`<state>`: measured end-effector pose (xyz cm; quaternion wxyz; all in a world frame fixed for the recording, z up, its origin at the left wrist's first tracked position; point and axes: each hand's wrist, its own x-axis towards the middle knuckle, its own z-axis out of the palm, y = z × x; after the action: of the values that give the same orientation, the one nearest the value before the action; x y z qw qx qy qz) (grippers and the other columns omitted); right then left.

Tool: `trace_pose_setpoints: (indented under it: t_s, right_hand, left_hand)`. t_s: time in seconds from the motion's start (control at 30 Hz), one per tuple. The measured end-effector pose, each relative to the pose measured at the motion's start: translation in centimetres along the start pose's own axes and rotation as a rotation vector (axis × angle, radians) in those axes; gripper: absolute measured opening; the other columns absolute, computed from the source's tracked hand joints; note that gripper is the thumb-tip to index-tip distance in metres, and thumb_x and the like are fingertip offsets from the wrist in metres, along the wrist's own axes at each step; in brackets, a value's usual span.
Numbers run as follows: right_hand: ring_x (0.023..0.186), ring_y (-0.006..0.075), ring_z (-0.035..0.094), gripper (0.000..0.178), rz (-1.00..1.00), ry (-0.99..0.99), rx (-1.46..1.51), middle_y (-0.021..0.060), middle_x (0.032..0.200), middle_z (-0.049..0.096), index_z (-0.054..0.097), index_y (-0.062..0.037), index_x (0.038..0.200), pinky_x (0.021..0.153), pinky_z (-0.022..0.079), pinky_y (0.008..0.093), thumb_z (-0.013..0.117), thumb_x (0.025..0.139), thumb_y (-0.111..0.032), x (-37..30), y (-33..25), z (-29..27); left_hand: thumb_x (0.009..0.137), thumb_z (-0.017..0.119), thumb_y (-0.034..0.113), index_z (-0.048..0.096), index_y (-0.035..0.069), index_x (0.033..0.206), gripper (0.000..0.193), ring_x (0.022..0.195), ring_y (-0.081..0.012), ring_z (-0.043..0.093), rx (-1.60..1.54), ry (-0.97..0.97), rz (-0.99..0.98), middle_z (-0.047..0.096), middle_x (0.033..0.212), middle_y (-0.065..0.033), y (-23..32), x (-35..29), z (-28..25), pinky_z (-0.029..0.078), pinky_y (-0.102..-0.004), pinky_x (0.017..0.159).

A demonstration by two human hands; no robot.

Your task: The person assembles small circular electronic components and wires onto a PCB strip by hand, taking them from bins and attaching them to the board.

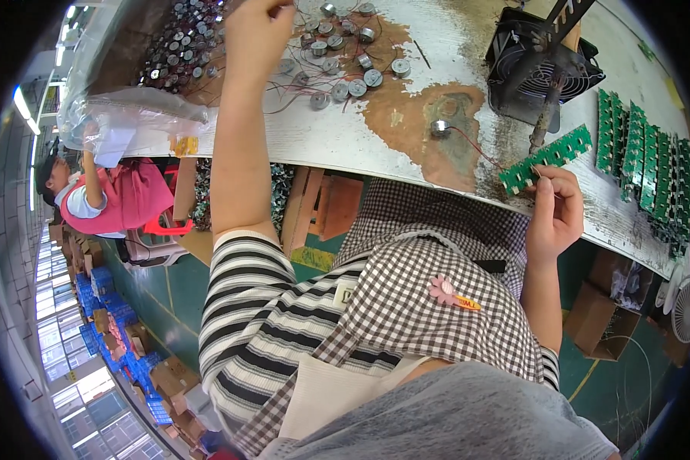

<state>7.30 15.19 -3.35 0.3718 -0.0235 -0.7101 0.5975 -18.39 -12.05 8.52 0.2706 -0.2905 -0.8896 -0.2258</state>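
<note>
My right hand (557, 211) pinches the near edge of a green circuit board strip (566, 149) between thumb and fingers, at the bench's front edge. The strip lies tilted under the blackened tip of a soldering iron (547, 115). From its left end a thin red wire runs to a small round silver motor (440, 129) on the bench. My left hand (259, 34) reaches to the far left, among loose motors with wires (336, 42). Its fingers are curled together and partly cut off by the upper edge; whatever they hold is hidden.
A black fan (540, 73) stands behind the iron. Rows of green circuit boards (645, 161) lie at the right. A clear plastic bag (130, 111) and a dense pile of motors (180, 50) are at the left. Another person (115, 195) sits beyond the bench's left side.
</note>
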Motion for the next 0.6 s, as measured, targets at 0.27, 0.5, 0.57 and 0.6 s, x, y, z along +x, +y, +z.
trace_pose_setpoints:
  t_s: [0.27,0.5,0.57,0.6]
  right_hand:
    - [0.071,0.0071,0.050,0.004,0.002,-0.008,-0.003,0.0136,0.098,0.060,0.052,0.0026,0.087,0.061,0.040,0.0181,0.054,0.089,0.005,0.1,0.2,0.1]
    - [0.071,0.0076,0.050,0.005,0.034,0.005,-0.002,0.0135,0.098,0.060,0.051,0.0024,0.086,0.062,0.041,0.0185,0.054,0.089,0.005,-0.3,0.1,-0.3]
    - [0.073,0.0087,0.051,0.004,-0.031,-0.010,0.005,0.0142,0.098,0.060,0.051,0.0026,0.087,0.063,0.042,0.0193,0.054,0.089,0.006,-0.1,0.1,-0.1]
    - [0.074,0.0101,0.052,0.004,-0.012,-0.021,0.013,0.0150,0.098,0.060,0.051,0.0028,0.087,0.064,0.043,0.0204,0.054,0.088,0.006,-0.2,-0.1,-0.1]
  left_hand:
    - [0.081,0.062,0.013,0.065,0.017,0.109,0.029,0.066,-0.0247,0.063,0.184,-0.225,0.354,0.066,0.075,-0.0093,3.3,-2.8,4.2,0.050,-0.0352,0.060]
    - [0.080,0.052,0.005,0.057,0.000,0.075,0.008,0.065,-0.0361,0.062,0.247,-0.123,0.117,0.063,0.070,-0.0183,4.8,-1.3,4.4,0.046,-0.0464,0.057]
    - [0.084,0.051,0.000,0.063,-0.003,0.090,0.014,0.061,-0.0309,0.063,-0.002,0.127,0.172,0.063,0.070,-0.0178,6.6,-1.5,3.3,0.048,-0.0395,0.057]
    - [0.084,0.051,0.000,0.063,-0.003,0.090,0.014,0.061,-0.0309,0.063,-0.004,0.124,0.172,0.063,0.070,-0.0178,7.0,-2.0,3.2,0.048,-0.0395,0.057]
